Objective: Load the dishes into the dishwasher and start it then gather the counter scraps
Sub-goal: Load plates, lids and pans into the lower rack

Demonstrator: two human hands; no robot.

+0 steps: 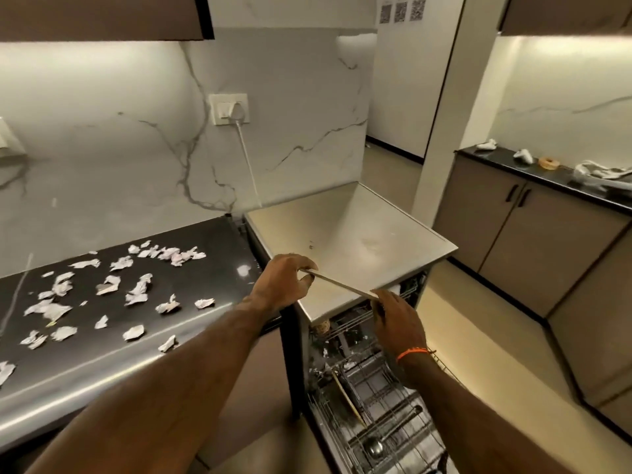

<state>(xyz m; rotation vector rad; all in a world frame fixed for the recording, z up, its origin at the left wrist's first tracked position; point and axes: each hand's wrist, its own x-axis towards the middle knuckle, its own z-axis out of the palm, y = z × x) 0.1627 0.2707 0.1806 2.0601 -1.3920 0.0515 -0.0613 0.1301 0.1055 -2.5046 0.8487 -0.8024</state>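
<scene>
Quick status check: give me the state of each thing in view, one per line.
Left hand: pinching one end of the flat plate.
Right hand: gripping its other end.
Dishwasher: open, racks pulled out, ladle inside.
Paper scraps: scattered on the black counter, ungathered.
Wall plug: plugged in.

Two hands [284, 285], one plate [337, 284], one dishwasher [349, 234], one ladle [374, 446], many paper scraps [136, 289]

Both forearms are bare, and an orange thread bracelet [412, 353] circles the right wrist.
</scene>
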